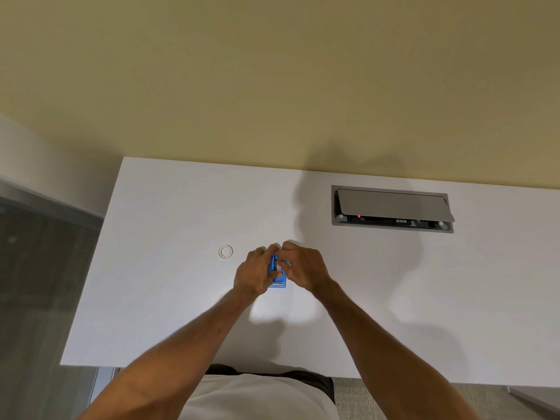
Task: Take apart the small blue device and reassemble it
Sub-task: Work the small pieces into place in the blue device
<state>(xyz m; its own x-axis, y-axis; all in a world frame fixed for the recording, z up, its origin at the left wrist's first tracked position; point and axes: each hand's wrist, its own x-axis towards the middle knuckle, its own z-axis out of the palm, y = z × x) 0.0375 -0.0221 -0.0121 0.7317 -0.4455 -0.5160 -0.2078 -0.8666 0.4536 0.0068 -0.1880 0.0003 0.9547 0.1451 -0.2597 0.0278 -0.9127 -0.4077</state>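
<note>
A small blue device (278, 279) rests on the white table (169, 298), between both of my hands. My left hand (254, 272) wraps its left side, fingers curled over the top end. My right hand (304, 266) pinches the device's upper right part with thumb and fingertips. A metal strip shows at the device's near end. A pale part shows in the middle of the device between my fingers. Most of the device is hidden by my fingers.
A round white grommet (225, 251) is set in the table, left of my hands. A grey cable box (392, 208) with its lid tilted up is recessed at the back right. A beige wall (272, 86) borders the table's far edge.
</note>
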